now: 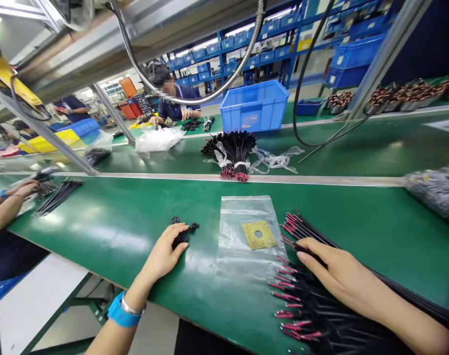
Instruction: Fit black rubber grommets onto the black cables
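Note:
My left hand (168, 252) is cupped over a few small black plastic parts (180, 237) on the green bench, its thumb and fingers curled round them. Two more such pieces (176, 220) lie just beyond the fingertips. On the right, my right hand (331, 268) pinches a black cable (295, 244) with a red end between thumb and forefinger. Beneath and around it spreads a pile of black cables (320, 315) with red tips, some partly hidden by the hand and forearm. Between my hands lies a clear zip bag (233, 231) with a yellow square plate (251, 235), holed in the middle, on or in it.
A metal rail (165, 176) crosses behind the work surface. Beyond it stand tied cable bundles (241, 153) and a blue bin (252, 108). A bag of grey parts (436, 192) sits far right. Co-workers' hands (26, 188) are at the left; another person (176, 101) works opposite.

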The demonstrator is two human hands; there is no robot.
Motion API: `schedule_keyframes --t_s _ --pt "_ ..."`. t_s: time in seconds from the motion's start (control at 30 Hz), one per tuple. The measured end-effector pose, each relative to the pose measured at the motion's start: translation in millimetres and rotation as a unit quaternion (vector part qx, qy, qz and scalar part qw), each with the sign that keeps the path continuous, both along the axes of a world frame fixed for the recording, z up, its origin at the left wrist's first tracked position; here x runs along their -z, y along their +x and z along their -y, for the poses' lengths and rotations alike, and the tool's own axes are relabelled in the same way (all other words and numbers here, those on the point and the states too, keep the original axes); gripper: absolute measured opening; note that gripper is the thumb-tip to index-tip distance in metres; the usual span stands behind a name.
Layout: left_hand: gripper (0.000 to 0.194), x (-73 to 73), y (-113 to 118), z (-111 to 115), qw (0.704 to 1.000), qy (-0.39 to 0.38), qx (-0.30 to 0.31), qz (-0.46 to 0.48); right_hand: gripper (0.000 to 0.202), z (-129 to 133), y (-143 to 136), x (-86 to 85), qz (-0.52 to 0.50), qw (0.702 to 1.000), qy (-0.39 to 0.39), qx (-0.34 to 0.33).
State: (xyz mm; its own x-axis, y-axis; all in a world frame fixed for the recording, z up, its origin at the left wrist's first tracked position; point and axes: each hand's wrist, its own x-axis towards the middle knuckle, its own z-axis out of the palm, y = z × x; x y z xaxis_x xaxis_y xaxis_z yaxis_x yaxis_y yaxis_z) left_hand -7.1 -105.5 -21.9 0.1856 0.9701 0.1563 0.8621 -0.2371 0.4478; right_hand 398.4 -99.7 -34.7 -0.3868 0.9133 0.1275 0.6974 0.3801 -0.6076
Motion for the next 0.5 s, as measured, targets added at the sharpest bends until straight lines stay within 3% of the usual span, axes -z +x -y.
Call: schedule_keyframes --t_s 0.13,0.37,0.5 --pt "0.037 -5.3 10 -10 1.0 0.021 0.015 0.016 0.028 0 -1 -2.3 0.003 1.0 0.005 0.0" --pt "0.02 -15.0 28 -27 0.996 0.031 0.006 -0.08 0.027 4 0 -4.8 0.001 1.0 0.012 -0.005" --pt "0.035 -16.2 24 -28 0.994 0.027 0.005 -0.106 0.025 9 4 -1.7 -0.023 0.999 0.027 0.017"
